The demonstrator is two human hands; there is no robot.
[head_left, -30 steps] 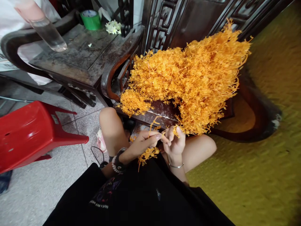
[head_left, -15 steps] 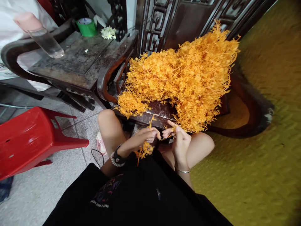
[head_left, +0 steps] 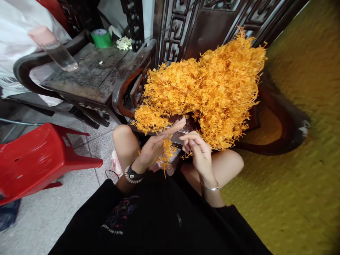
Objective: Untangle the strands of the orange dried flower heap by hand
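Observation:
My left hand (head_left: 152, 148) holds a sprig of thin, branching orange strands (head_left: 167, 156). Its fingers stretch forward, and the sprig hangs below them while a thin stem sticks up above. My right hand (head_left: 200, 152) is curled, thumb and fingers pinched together. Small orange threads (head_left: 186, 154) show under its fingertips, and their hold is partly hidden. Just beyond the hands lies a large heap of the same orange strands (head_left: 207, 92) on a dark wooden chair (head_left: 191, 129). A smaller clump (head_left: 150, 118) sits at the heap's left front.
To the left, a dark wooden side table (head_left: 87, 79) bears a pink-capped bottle (head_left: 61, 55), green tape (head_left: 101, 38) and pale flowers (head_left: 124, 43). A red plastic stool (head_left: 39, 152) stands on the floor at left. Textured yellow material (head_left: 287, 191) covers the right side.
My left hand has opened its fingers out and pushed forward, with the sprig still in it. My right hand has curled its extended finger in. The view has shifted slightly.

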